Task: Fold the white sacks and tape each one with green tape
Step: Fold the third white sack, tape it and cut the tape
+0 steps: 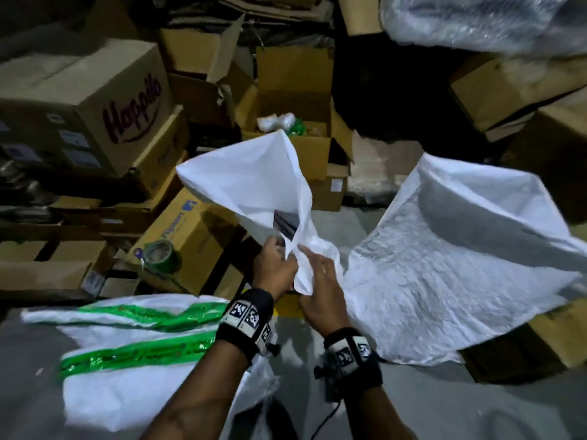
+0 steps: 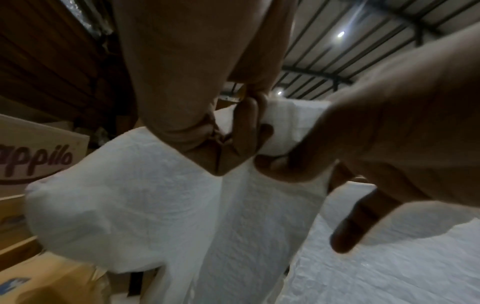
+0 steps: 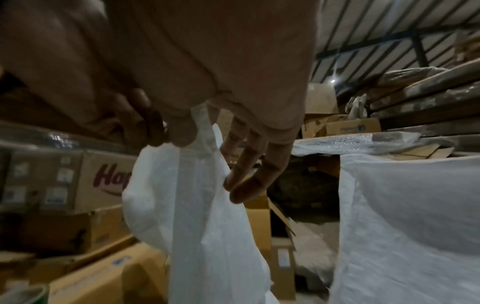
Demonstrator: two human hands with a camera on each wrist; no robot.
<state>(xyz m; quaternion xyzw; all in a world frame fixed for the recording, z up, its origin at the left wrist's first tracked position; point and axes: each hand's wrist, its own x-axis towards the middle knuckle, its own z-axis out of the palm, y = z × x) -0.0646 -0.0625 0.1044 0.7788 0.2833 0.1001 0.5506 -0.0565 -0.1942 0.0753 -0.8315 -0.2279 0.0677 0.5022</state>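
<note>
**Both hands gathering a white sack above the floor**

The left hand [image 1: 275, 268] is gripping a bunched neck of the white sack [image 1: 444, 271], its fingers [image 2: 249, 127] curled tight around the cloth. The right hand [image 1: 320, 290] is pinching the same bunch just beside it, its other fingers [image 3: 249, 164] hanging straight. The sack is billowing up ahead and spreading away to the right. A roll of green tape [image 1: 160, 257] is sitting on a cardboard box [image 1: 190, 230] to the left. Taped sacks [image 1: 133, 344] are lying on the floor nearby.
</note>
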